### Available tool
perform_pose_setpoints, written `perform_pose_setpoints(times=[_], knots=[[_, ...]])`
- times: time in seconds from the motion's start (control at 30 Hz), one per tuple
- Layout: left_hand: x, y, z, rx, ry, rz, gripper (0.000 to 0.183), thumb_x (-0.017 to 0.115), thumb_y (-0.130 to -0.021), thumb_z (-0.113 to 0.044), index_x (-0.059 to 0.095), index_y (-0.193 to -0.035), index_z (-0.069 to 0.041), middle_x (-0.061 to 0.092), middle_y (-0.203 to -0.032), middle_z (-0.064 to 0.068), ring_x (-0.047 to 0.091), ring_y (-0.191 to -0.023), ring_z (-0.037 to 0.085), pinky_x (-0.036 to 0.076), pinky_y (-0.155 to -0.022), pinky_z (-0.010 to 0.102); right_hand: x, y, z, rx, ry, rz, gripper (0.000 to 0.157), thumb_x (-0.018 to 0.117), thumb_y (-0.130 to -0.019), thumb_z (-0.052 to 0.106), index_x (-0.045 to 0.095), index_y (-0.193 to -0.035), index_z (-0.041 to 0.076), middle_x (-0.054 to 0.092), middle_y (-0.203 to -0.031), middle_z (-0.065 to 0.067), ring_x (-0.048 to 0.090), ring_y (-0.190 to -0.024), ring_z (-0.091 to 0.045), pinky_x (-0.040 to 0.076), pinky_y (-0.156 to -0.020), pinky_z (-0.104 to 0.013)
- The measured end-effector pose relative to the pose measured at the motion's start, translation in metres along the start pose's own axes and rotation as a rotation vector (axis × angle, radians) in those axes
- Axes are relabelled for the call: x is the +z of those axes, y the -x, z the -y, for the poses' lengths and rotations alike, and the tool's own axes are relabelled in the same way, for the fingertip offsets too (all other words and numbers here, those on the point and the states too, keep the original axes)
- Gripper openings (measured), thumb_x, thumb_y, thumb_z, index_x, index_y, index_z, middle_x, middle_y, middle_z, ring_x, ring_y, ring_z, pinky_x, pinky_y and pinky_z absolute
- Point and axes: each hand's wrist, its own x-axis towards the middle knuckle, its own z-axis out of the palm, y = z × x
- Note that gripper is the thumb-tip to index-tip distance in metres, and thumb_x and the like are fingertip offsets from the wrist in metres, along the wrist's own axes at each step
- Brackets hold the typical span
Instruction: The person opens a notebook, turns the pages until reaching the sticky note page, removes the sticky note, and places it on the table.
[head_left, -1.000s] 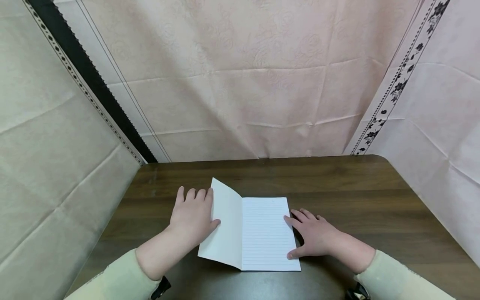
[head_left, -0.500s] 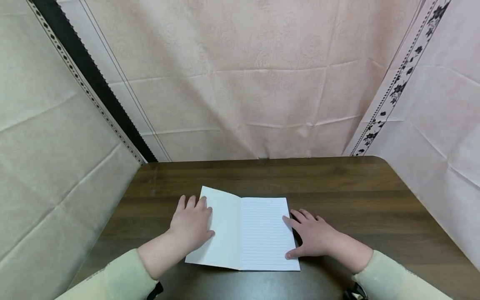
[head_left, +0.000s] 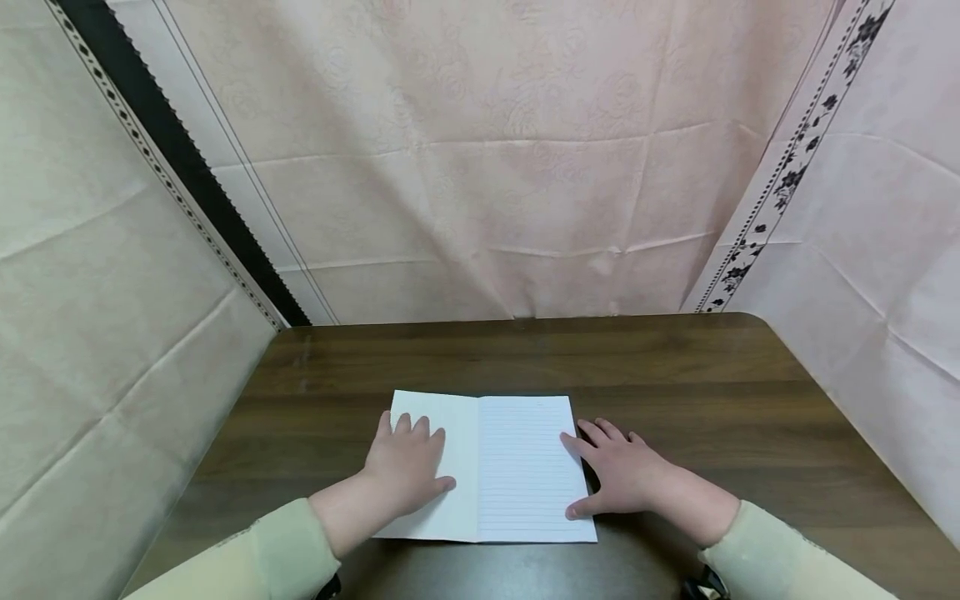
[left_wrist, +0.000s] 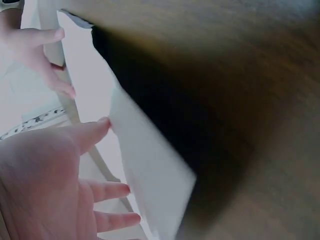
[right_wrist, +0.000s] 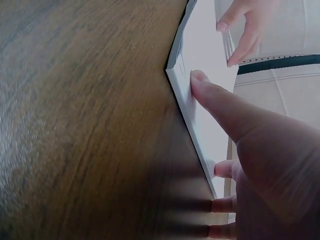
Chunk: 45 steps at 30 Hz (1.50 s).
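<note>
A notebook lies spread on the table, with a blank page on the left and a lined page on the right. My left hand rests with spread fingers on the blank left side, thumb toward the fold. At the lined page's right edge, my right hand touches the paper with thumb and index finger, its other fingers out over the table. The left wrist view shows the left cover slanting above a dark shadow. In the right wrist view the right thumb presses near the page corner.
The brown wood-grain table extends around the notebook to a rounded far corner. Pale patterned cloth hangs behind it, with more cloth at both sides. A black strip runs down the left cloth.
The left side of the notebook has come down from a raised angle to nearly flat. My left hand has moved from its outer edge onto the page; the right hand stays nearly still.
</note>
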Motion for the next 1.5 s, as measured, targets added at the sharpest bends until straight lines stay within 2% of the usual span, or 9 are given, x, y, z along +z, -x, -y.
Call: perform_pose_setpoints(times=[0.17, 0.27, 0.4, 0.6, 0.8, 1.07, 1.5], knots=[[0.008, -0.005, -0.006, -0.039, 0.172, 0.068, 0.079, 0.061, -0.087, -0.065, 0.053, -0.141, -0.009, 0.052, -0.138, 0.019, 0.052, -0.118, 0.042, 0.041, -0.097, 0.06, 0.001, -0.001, 0.001, -0.002, -0.004, -0.002, 0.109, 0.065, -0.068, 0.083, 0.035, -0.155, 0.025, 0.029, -0.159, -0.013, 0.024, -0.146, -0.039, 0.029, -0.103, -0.071], [0.011, -0.008, -0.009, -0.068, 0.25, 0.101, 0.08, 0.059, -0.088, -0.065, 0.05, -0.144, -0.009, 0.05, -0.14, 0.022, 0.052, -0.118, 0.044, 0.044, -0.093, 0.06, 0.001, -0.001, 0.002, -0.001, -0.004, -0.002, 0.109, 0.065, -0.068, 0.083, 0.036, -0.155, 0.025, 0.029, -0.159, -0.013, 0.024, -0.145, -0.039, 0.029, -0.103, -0.071], [0.012, -0.012, -0.013, -0.072, 0.297, 0.103, 0.082, 0.056, -0.088, -0.068, 0.049, -0.146, -0.01, 0.047, -0.144, 0.024, 0.048, -0.126, 0.046, 0.04, -0.099, 0.063, 0.001, -0.002, 0.001, 0.006, -0.002, -0.004, 0.109, 0.066, -0.067, 0.082, 0.036, -0.154, 0.025, 0.029, -0.159, -0.013, 0.024, -0.145, -0.04, 0.029, -0.103, -0.071], [0.016, -0.017, -0.019, -0.029, 0.341, 0.106, 0.089, 0.056, -0.087, -0.07, 0.044, -0.149, -0.008, 0.037, -0.154, 0.019, 0.035, -0.139, 0.042, 0.032, -0.106, 0.065, 0.001, -0.001, 0.001, -0.006, 0.002, -0.014, 0.108, 0.065, -0.068, 0.082, 0.036, -0.155, 0.024, 0.029, -0.159, -0.013, 0.025, -0.145, -0.04, 0.03, -0.102, -0.071], [0.019, -0.017, -0.024, 0.021, 0.417, 0.109, 0.092, 0.057, -0.086, -0.071, 0.033, -0.156, -0.016, 0.024, -0.161, 0.018, 0.02, -0.147, 0.043, 0.025, -0.105, 0.072, -0.001, -0.001, 0.002, -0.019, 0.02, -0.03, 0.107, 0.065, -0.069, 0.082, 0.037, -0.154, 0.024, 0.031, -0.158, -0.013, 0.028, -0.143, -0.039, 0.033, -0.101, -0.069], [0.018, -0.017, -0.029, 0.017, 0.429, 0.102, 0.093, 0.058, -0.083, -0.072, 0.032, -0.156, -0.021, 0.024, -0.16, 0.02, 0.02, -0.146, 0.045, 0.024, -0.102, 0.076, -0.004, -0.001, -0.001, -0.028, 0.052, -0.036, 0.107, 0.065, -0.069, 0.082, 0.036, -0.154, 0.024, 0.033, -0.156, -0.012, 0.031, -0.141, -0.037, 0.037, -0.098, -0.067], [0.017, -0.02, -0.034, -0.002, 0.425, 0.116, 0.092, 0.06, -0.081, -0.073, 0.037, -0.155, -0.023, 0.028, -0.159, 0.02, 0.023, -0.144, 0.047, 0.026, -0.1, 0.077, -0.003, 0.0, -0.008, -0.035, 0.042, -0.037, 0.107, 0.064, -0.069, 0.083, 0.035, -0.155, 0.026, 0.032, -0.157, -0.012, 0.031, -0.142, -0.037, 0.034, -0.1, -0.068]])
